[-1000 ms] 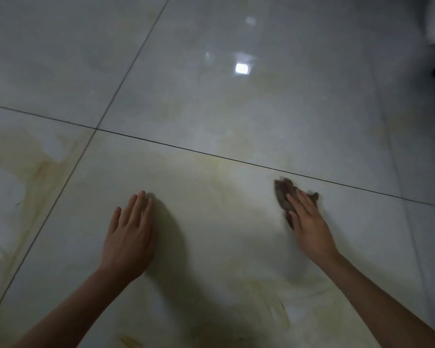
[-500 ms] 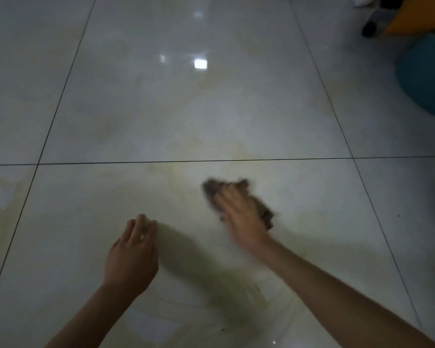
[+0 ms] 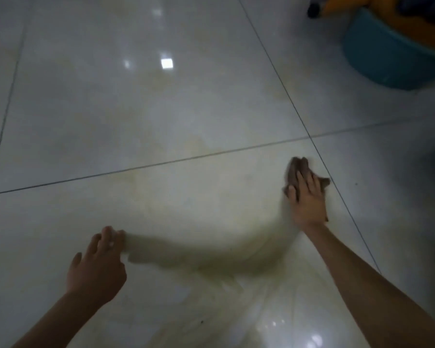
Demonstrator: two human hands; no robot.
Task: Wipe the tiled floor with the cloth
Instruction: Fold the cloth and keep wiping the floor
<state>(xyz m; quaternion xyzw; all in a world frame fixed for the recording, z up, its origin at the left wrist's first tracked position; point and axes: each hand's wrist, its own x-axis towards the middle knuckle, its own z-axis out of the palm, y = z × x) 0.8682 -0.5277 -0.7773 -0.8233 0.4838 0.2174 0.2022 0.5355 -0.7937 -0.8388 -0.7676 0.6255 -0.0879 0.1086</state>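
Tiled floor [image 3: 161,109] is looking wet, so the left hand [image 3: 96,267], resting loose and holding nothing, is risking a slide. Right hand [image 3: 308,199] is pressing flat, grip not curling round the cloth [image 3: 298,169], so it could be slipping out. Bunched near the tile corner, it's pointing lengthwise away from the wrist.

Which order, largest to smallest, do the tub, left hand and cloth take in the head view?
1. tub, though cropped by the frame
2. left hand, nearest the camera
3. cloth, partly hidden under the right hand
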